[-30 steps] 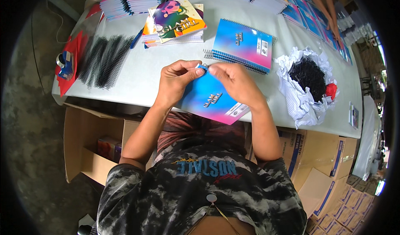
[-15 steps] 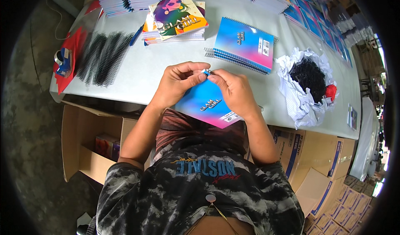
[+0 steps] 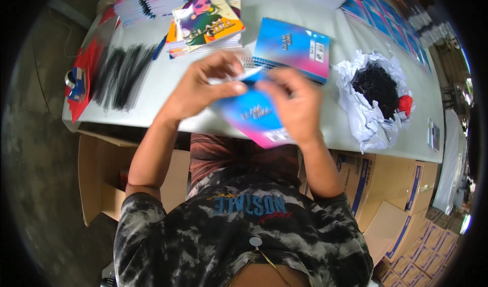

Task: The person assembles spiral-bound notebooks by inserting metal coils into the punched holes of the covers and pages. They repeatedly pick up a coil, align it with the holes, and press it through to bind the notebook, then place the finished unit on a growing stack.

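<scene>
A small spiral notebook [image 3: 256, 111] with a blue-to-pink cover is held up in front of me over the table's near edge, tilted and blurred by motion. My right hand [image 3: 297, 101] grips its right side, thumb on the cover. At the upper left corner is my left hand [image 3: 203, 83], its thumb and curled fingers apart; whether the thumb touches the notebook I cannot tell. A white edge shows at the top of the notebook between the hands. Just beyond lies a stack of similar spiral notebooks [image 3: 292, 45], a wire coil sticking out at its left.
Black binding coils [image 3: 122, 76] and a tape dispenser [image 3: 76, 83] lie on the left of the white table [image 3: 173, 96]. Illustrated booklets [image 3: 208, 25] are piled beyond. Crumpled paper [image 3: 351, 114] holds tangled black coils [image 3: 378, 88] at right. Cardboard boxes [image 3: 391, 185] stand below.
My left hand has moved left and loosened from its pinch at the notebook's top corner. My right hand has shifted slightly with the notebook, which has tilted. The view has moved a little.
</scene>
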Demonstrator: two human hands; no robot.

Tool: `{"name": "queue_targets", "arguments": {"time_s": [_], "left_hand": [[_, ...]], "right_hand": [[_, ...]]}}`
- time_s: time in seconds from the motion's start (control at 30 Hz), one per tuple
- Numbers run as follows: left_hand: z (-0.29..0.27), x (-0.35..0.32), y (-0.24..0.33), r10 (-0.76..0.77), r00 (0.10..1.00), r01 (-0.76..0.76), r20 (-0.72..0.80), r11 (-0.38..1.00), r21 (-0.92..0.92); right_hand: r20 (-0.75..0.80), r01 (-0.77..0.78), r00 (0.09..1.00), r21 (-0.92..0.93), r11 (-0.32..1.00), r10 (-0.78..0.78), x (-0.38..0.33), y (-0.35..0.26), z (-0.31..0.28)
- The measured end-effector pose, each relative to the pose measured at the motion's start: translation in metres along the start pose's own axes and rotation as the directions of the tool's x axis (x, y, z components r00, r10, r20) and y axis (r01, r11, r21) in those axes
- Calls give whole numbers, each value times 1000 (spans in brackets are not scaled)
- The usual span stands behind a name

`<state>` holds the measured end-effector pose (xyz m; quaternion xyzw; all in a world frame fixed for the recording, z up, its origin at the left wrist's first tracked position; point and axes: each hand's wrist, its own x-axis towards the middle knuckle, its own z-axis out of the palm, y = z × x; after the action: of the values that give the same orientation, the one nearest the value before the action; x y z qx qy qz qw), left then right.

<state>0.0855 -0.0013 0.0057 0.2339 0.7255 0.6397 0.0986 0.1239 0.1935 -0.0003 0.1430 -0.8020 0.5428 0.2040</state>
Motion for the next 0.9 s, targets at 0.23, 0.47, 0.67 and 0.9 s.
{"name": "queue_targets", "arguments": {"time_s": [0.23, 0.47, 0.67, 0.9], "left_hand": [[31, 82, -23, 14, 921, -81, -389, 984, -157], [53, 100, -117, 521, 750, 141, -408, 478, 867], [5, 75, -64, 580, 760, 140, -293, 295, 945], [-47, 8, -29, 414, 855, 65, -312, 511, 857]], "right_hand": [[-617, 59, 726, 494, 867, 303, 45, 63, -42], [-579, -378, 788, -187, 907, 209, -5, 172, -18], [-608, -272, 789, -217, 937, 88, -6, 157, -19], [50, -213, 947, 839, 500, 318, -25, 127, -20]]}}
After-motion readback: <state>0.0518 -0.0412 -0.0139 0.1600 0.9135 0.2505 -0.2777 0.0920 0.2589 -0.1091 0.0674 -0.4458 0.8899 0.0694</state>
